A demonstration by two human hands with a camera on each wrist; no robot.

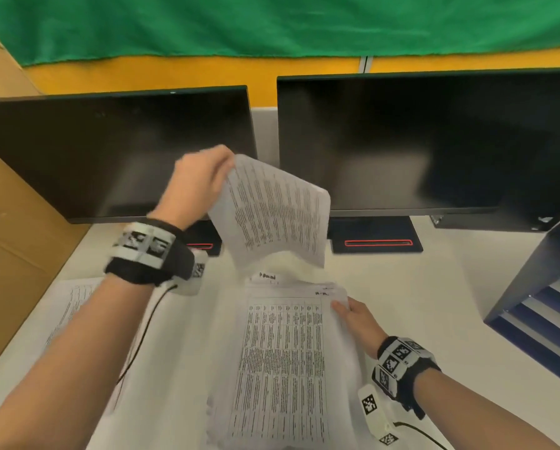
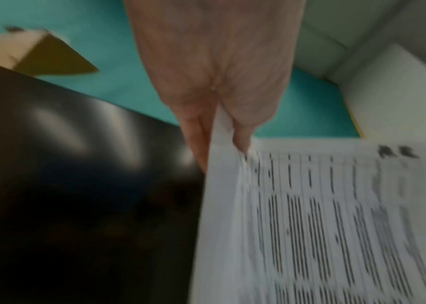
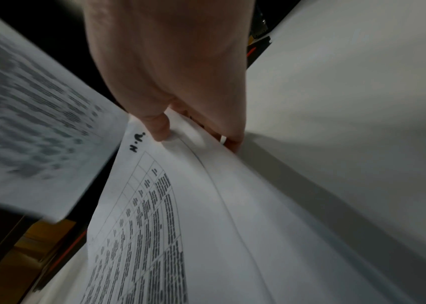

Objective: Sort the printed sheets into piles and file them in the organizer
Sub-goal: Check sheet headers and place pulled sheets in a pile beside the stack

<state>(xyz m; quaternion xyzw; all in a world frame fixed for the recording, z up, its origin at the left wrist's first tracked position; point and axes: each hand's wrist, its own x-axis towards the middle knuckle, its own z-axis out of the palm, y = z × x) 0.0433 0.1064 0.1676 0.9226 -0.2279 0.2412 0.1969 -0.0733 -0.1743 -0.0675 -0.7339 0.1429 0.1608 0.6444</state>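
My left hand (image 1: 204, 177) is raised in front of the left monitor and pinches the top corner of a printed sheet (image 1: 275, 212), which hangs curled in the air; the left wrist view shows thumb and fingers (image 2: 242, 133) clamped on its edge (image 2: 310, 226). Below it a stack of printed sheets (image 1: 282, 362) with a table layout lies on the white desk (image 1: 434, 293). My right hand (image 1: 353, 315) grips the stack's upper right corner, thumb on top (image 3: 158, 127) and fingers underneath, lifting the top pages (image 3: 180, 226). The dark blue organizer (image 1: 538, 306) stands at the right.
Two dark monitors (image 1: 418, 141) stand across the back of the desk on stands (image 1: 374, 238). A second pile of sheets (image 1: 74, 303) lies at the left under my forearm. A cardboard box (image 1: 9, 241) borders the left edge. A paper label (image 1: 267, 277) lies beyond the stack.
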